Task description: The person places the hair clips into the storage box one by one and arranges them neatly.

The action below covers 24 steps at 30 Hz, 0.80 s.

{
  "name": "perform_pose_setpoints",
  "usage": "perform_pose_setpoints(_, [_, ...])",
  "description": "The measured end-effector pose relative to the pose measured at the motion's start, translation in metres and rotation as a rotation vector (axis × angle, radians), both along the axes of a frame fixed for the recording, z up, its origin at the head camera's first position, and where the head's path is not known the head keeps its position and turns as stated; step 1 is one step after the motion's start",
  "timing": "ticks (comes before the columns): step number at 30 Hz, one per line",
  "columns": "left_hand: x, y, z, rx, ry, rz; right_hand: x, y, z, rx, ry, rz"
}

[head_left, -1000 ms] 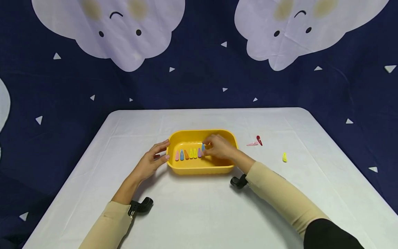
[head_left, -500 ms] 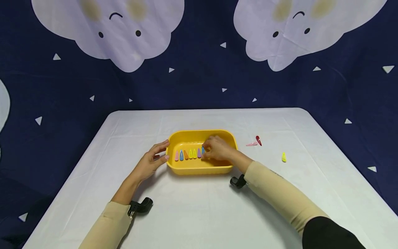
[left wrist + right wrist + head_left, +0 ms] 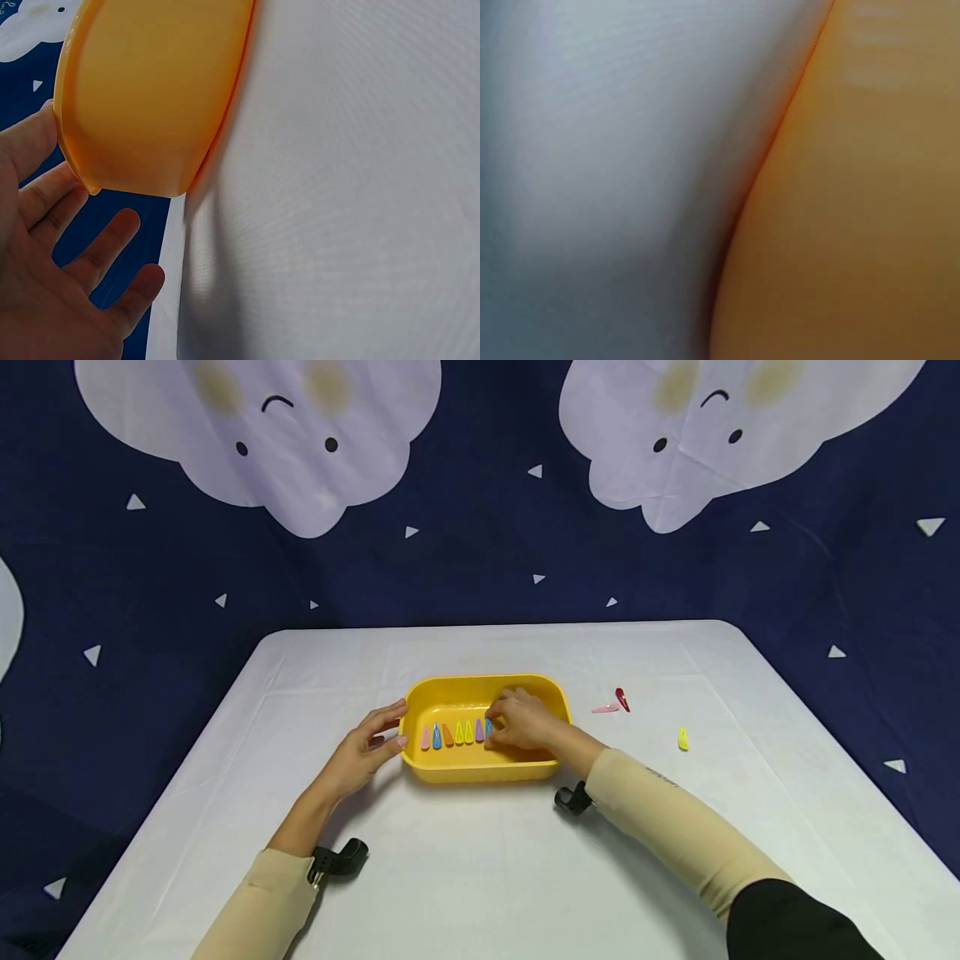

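Observation:
Inside the yellow tray (image 3: pixel 480 772), a row of small hair clips lies side by side: a pink clip (image 3: pixel 426 737), a blue one (image 3: pixel 437 737), an orange one (image 3: pixel 447 735), two yellow ones and a purple clip (image 3: pixel 479 730). My right hand (image 3: pixel 525 720) reaches into the tray and pinches another blue clip (image 3: pixel 489 726) at the row's right end, partly hidden by the fingers. The left hand (image 3: pixel 362 753) rests spread thumb and fingertips against the tray's left rim. In the left wrist view, that hand (image 3: pixel 52 255) touches the tray (image 3: pixel 150 97) edge, other fingers free.
Right of the tray on the white table (image 3: pixel 480 877) lie a pink clip (image 3: pixel 605 708), a dark red clip (image 3: pixel 622 699) beside it, and a yellow clip (image 3: pixel 683 739) farther right. The right wrist view shows only the tray's outer wall (image 3: pixel 855 210) and white cloth.
The blue clip at the row's right end has shifted slightly toward the near side, with my right fingers at it. My left hand has stayed at the rim.

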<state>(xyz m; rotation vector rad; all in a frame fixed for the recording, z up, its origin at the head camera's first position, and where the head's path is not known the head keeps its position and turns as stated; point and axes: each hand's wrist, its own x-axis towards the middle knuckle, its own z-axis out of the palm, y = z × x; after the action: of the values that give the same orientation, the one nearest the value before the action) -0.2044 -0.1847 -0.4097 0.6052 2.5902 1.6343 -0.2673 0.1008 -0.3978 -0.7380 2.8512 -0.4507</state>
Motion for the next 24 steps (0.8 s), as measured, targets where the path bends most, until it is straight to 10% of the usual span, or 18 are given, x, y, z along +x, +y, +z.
perform_pose_setpoints(24, [0.0014, 0.0011, 0.0012, 0.004, 0.007, 0.001, 0.0001, -0.0008, -0.0004, 0.013, -0.006, -0.001])
